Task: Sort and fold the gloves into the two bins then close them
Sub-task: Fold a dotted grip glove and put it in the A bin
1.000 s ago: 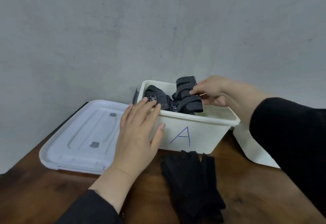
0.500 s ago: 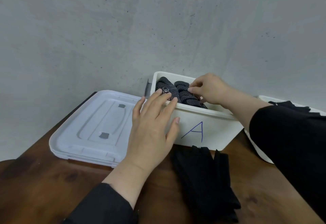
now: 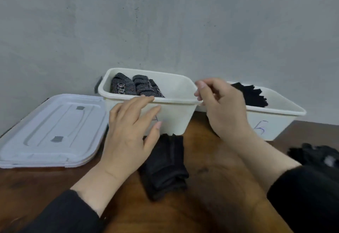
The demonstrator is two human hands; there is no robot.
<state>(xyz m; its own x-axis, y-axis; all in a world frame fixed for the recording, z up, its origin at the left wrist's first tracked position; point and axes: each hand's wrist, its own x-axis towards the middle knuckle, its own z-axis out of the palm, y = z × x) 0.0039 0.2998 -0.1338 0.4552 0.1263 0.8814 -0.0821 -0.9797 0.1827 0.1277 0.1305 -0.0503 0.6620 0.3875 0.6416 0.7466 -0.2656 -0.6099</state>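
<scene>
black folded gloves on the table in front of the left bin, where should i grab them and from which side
Take the black folded gloves across their middle, from above, thumb on one long edge and fingers on the other. They lie flat as a long stack running away from you on the table, so a mid pinch should keep the fold together. The right hand looks free; the left hand rests against the bin.

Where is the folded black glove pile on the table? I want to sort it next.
In the head view, the black gloves lie on the table just before the left bin, between both wrists.
</scene>
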